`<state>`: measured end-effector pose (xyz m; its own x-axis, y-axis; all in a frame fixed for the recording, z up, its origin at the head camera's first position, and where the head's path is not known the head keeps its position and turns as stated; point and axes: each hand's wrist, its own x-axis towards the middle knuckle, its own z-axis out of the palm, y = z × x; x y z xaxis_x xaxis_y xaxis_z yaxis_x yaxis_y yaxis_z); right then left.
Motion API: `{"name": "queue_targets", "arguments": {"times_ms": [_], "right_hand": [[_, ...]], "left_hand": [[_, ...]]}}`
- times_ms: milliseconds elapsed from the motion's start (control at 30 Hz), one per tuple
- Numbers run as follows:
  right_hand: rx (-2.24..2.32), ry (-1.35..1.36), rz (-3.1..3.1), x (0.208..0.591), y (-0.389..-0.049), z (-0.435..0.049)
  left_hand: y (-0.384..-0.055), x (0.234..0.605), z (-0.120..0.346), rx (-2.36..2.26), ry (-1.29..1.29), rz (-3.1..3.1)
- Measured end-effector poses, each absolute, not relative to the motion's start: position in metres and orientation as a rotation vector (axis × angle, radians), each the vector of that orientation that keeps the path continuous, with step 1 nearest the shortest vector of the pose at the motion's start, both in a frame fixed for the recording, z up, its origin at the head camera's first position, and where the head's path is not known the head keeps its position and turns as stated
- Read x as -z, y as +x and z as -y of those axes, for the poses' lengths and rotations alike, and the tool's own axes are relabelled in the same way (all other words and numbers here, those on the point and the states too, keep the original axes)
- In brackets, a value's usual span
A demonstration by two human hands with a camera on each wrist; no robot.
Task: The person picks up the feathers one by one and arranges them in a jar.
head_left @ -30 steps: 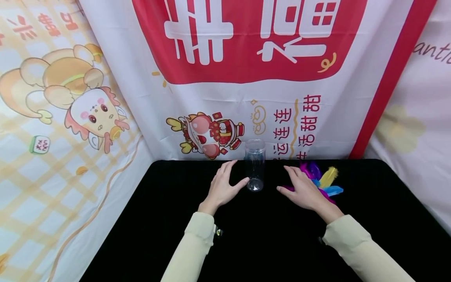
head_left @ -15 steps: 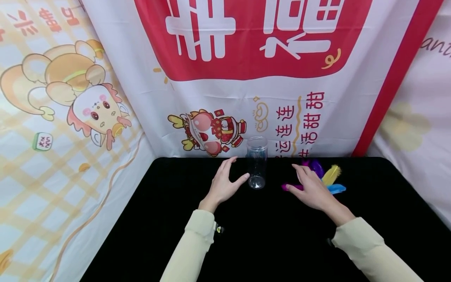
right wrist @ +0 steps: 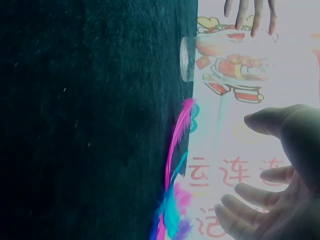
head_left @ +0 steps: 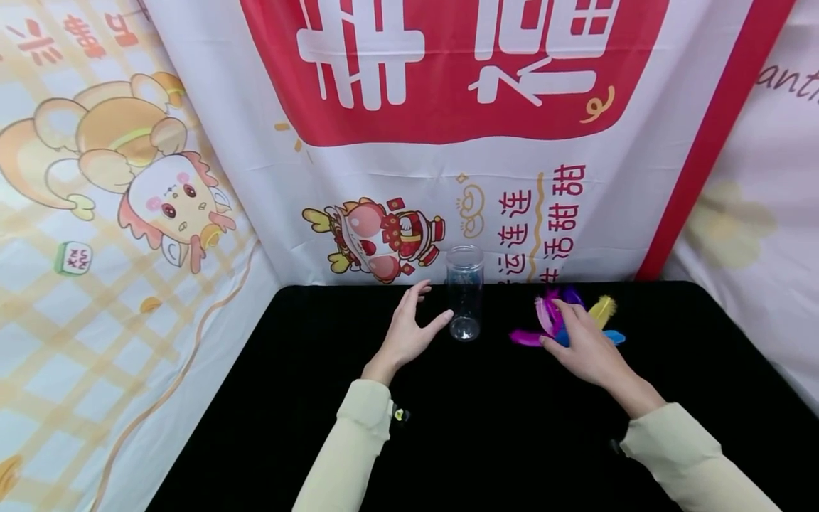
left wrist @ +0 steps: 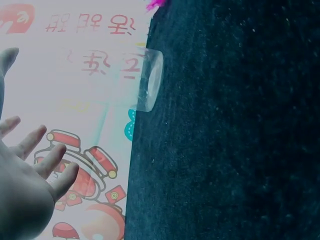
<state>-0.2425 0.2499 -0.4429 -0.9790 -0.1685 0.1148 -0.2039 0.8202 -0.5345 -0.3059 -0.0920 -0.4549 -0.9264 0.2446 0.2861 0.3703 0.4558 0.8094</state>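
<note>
A clear, see-through jar (head_left: 465,302) stands upright on the black table, near its back edge. Just left of it is my left hand (head_left: 409,340), thumb and fingers spread apart with nothing between them; the left wrist view shows the jar (left wrist: 150,82) clear of the fingers (left wrist: 52,162). To the jar's right lies a loose bunch of coloured feathers (head_left: 549,318) in magenta, pink, blue, purple and yellow. My right hand (head_left: 591,350) hovers over the bunch and hides part of it. In the right wrist view, its relaxed fingers (right wrist: 250,197) are apart from the feathers (right wrist: 171,210).
The black table (head_left: 486,434) has a back edge against a white and red printed cloth (head_left: 441,160). Another printed cloth (head_left: 147,299) hangs along the left side, and a pale one (head_left: 736,235) along the right.
My right hand has moved right, away from the jar and over the feathers, uncovering the magenta and pink ones on their left. My left hand has stayed almost still beside the jar.
</note>
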Motion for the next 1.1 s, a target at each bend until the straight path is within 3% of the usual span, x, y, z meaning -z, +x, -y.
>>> {"name": "queue_targets", "arguments": {"times_ms": [1100], "right_hand": [[-0.94,0.144,2.892,0.467,-0.258,-0.304]], "left_hand": [[-0.317,0.44,0.083,1.795,-0.547,2.428]]}}
